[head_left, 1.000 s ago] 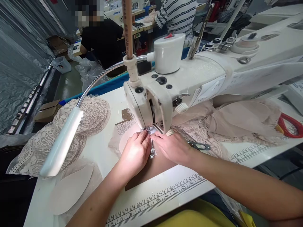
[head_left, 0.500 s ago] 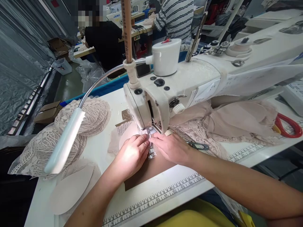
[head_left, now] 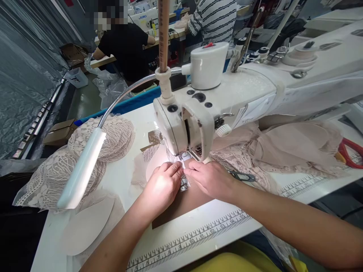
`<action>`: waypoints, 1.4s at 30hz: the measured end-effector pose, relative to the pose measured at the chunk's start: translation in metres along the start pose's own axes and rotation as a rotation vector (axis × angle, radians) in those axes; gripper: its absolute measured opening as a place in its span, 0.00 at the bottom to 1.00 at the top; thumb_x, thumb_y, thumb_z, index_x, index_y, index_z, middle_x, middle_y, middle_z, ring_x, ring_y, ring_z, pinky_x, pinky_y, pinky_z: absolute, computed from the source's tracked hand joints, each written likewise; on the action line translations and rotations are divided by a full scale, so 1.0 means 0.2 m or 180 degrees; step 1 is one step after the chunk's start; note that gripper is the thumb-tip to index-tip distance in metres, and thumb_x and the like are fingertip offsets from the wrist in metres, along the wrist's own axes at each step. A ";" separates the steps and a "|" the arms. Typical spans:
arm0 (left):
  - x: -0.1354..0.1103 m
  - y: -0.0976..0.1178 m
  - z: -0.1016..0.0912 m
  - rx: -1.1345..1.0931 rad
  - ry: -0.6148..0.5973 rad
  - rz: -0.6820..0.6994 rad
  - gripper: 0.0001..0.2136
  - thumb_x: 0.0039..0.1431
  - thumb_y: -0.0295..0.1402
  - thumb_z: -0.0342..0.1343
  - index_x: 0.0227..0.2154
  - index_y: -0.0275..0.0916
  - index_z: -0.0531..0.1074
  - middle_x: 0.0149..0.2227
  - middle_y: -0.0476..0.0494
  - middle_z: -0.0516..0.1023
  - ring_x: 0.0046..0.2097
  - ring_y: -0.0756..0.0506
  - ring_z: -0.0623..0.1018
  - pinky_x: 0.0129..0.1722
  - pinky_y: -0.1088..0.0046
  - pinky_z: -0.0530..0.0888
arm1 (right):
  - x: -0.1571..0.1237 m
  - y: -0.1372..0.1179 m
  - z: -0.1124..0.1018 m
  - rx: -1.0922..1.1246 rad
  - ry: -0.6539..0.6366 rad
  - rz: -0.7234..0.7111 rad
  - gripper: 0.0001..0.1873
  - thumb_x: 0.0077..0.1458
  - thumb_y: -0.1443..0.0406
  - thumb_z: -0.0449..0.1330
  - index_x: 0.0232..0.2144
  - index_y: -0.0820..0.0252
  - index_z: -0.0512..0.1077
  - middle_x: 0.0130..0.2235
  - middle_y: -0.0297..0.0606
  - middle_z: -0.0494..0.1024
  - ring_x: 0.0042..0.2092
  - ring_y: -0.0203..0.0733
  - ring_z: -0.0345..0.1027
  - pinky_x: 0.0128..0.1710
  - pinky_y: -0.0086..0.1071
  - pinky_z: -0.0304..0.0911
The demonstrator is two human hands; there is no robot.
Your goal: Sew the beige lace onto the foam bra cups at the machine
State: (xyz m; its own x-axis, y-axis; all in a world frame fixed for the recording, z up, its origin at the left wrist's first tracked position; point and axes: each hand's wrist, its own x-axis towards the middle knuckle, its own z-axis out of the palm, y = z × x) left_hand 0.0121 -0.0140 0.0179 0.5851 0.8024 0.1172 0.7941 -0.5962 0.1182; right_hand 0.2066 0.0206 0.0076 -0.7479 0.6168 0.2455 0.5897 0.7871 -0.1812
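Note:
Under the presser foot of a white sewing machine [head_left: 185, 130] lies a beige bra cup piece [head_left: 155, 161] with a lace edge. My left hand [head_left: 167, 185] presses on it, fingers held together close to the needle. Just right of the needle, my right hand [head_left: 211, 179] is closed in a pinch at the same piece's edge; the fingertips partly hide what they grip. Beneath both hands spreads a brown sheet [head_left: 172, 213] with a shiny patch. Dark thread snips [head_left: 242, 176] lie beside my right wrist.
Lace pieces [head_left: 102, 138] are stacked at the left, below a lamp [head_left: 82, 170] on a bent neck. A smooth cup [head_left: 87, 226] lies nearer. Beige garments [head_left: 292, 147] and red-handled scissors [head_left: 351, 153] are at the right. Ruler markings [head_left: 193, 241] line the front edge. Two people sit beyond.
The whole view has shifted slightly, so the machine and hands appear a little further right. Both hands stay by the needle, with only slight finger movement.

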 end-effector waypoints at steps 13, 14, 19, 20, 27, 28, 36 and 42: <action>0.04 -0.06 0.00 0.0068 0.0163 -0.0223 0.13 0.64 0.30 0.45 0.45 0.35 0.73 0.45 0.34 0.76 0.47 0.40 0.72 0.45 0.60 0.72 | 0.04 0.00 0.02 -0.0257 -0.0002 0.0319 0.16 0.55 0.72 0.53 0.44 0.59 0.73 0.37 0.41 0.75 0.38 0.42 0.62 0.33 0.34 0.51; 0.05 -0.07 0.01 0.0075 0.0195 -0.0257 0.13 0.65 0.30 0.45 0.43 0.35 0.73 0.43 0.34 0.76 0.46 0.40 0.72 0.45 0.60 0.72 | 0.04 0.00 0.02 -0.0247 0.0022 0.0292 0.16 0.55 0.72 0.53 0.44 0.59 0.73 0.37 0.41 0.75 0.37 0.42 0.62 0.33 0.34 0.52; 0.05 -0.11 0.02 0.0158 0.0236 -0.0460 0.12 0.64 0.32 0.45 0.40 0.37 0.74 0.40 0.36 0.76 0.43 0.40 0.73 0.44 0.60 0.70 | 0.02 0.01 0.03 -0.0088 0.0125 0.0200 0.15 0.55 0.72 0.54 0.42 0.59 0.75 0.32 0.37 0.73 0.32 0.38 0.57 0.30 0.32 0.48; 0.05 -0.11 0.02 0.0171 0.0231 -0.0504 0.12 0.64 0.32 0.45 0.40 0.38 0.74 0.40 0.36 0.76 0.44 0.40 0.73 0.44 0.60 0.69 | 0.02 0.02 0.03 -0.0049 0.0146 0.0180 0.14 0.55 0.72 0.53 0.41 0.59 0.75 0.31 0.36 0.73 0.31 0.37 0.56 0.29 0.32 0.47; 0.03 -0.16 0.04 0.0215 0.0438 -0.0817 0.13 0.62 0.33 0.46 0.46 0.38 0.72 0.42 0.36 0.74 0.48 0.38 0.70 0.47 0.58 0.68 | 0.02 0.02 0.03 0.0080 0.0284 -0.0003 0.12 0.58 0.71 0.51 0.34 0.61 0.76 0.27 0.35 0.68 0.28 0.36 0.53 0.27 0.32 0.44; 0.03 -0.17 0.04 0.0212 0.0466 -0.0862 0.13 0.62 0.33 0.46 0.45 0.39 0.72 0.43 0.36 0.74 0.49 0.38 0.70 0.47 0.58 0.67 | 0.02 0.02 0.03 0.0082 0.0298 -0.0025 0.13 0.58 0.71 0.51 0.34 0.61 0.76 0.27 0.35 0.67 0.28 0.36 0.53 0.27 0.31 0.44; 0.04 -0.22 0.05 0.0158 0.0521 -0.1412 0.16 0.62 0.33 0.46 0.51 0.37 0.67 0.56 0.35 0.67 0.57 0.37 0.65 0.53 0.54 0.64 | 0.01 0.02 0.04 0.0090 0.0307 -0.0134 0.15 0.58 0.72 0.48 0.37 0.60 0.75 0.30 0.38 0.72 0.30 0.38 0.62 0.30 0.32 0.52; -0.13 -0.13 -0.24 0.0187 0.0116 -0.1582 0.25 0.60 0.38 0.50 0.59 0.36 0.59 0.61 0.31 0.60 0.61 0.36 0.61 0.56 0.56 0.64 | 0.00 0.06 0.08 0.0071 0.0444 -0.0373 0.18 0.60 0.70 0.46 0.41 0.63 0.75 0.33 0.41 0.74 0.31 0.40 0.65 0.31 0.34 0.57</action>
State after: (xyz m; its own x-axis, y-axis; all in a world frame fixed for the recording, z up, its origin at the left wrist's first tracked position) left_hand -0.0315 -0.0197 0.0601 0.1285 0.9871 0.0955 0.9838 -0.1390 0.1130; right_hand 0.2076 0.0298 -0.0103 -0.7605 0.5150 0.3955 0.4931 0.8543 -0.1643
